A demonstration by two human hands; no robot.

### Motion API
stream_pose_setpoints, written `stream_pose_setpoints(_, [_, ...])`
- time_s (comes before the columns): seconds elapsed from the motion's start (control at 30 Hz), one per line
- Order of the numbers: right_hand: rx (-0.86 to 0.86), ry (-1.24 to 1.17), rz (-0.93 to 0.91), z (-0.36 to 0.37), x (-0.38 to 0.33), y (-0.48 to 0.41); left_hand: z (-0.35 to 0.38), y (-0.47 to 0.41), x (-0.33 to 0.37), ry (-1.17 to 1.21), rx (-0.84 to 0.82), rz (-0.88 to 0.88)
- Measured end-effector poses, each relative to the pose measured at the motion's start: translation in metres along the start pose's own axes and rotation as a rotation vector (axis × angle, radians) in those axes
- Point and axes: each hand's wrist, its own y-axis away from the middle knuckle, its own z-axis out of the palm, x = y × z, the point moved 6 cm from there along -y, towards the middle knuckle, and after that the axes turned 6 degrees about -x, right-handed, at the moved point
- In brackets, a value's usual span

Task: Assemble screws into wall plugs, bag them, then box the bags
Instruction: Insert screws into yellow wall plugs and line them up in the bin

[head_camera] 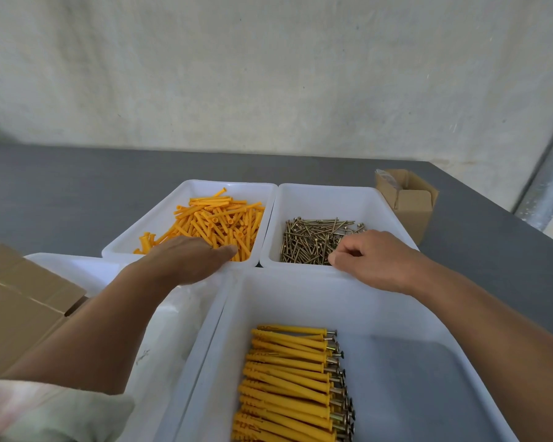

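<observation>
- Over the screws in the right tray, the right grip curled thumb and forefinger; whether it pinched one was unclear.
- Left grip lay spread on the wall plugs.
- Both seemed light and stiff; screws were best taken mid-shank.

Soft even daylight, wide-angle edge distortion

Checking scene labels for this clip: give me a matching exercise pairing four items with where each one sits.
Things:
1 loose orange plugs
2 loose screws
3 assembled plugs
4 small cardboard box

Places:
A nearest tray
B table, far right
C far-left tray
D far-right tray

Pairs: 1-C, 2-D, 3-A, 4-B
</observation>
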Motion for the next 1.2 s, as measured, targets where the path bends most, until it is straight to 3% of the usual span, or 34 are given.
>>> stream_pose_setpoints(0.33, [0.203,-0.011,-0.084,-0.015,-0.017,0.006,0.001,0.003,0.003,-0.081,0.039,-0.041])
stream_pose_setpoints(0.73, [0.270,-0.085,-0.067,-0.021,-0.020,0.008,-0.002,0.008,0.005,-0.072,0.026,-0.066])
stream_pose_setpoints(1.03, [0.322,-0.096,-0.084,-0.027,-0.031,0.014,-0.006,0.017,0.013,-0.071,-0.030,0.016])
stream_pose_setpoints(1.2, [0.350,-0.140,-0.075,-0.031,-0.033,0.018,-0.017,0.024,0.021,-0.027,0.017,0.054])
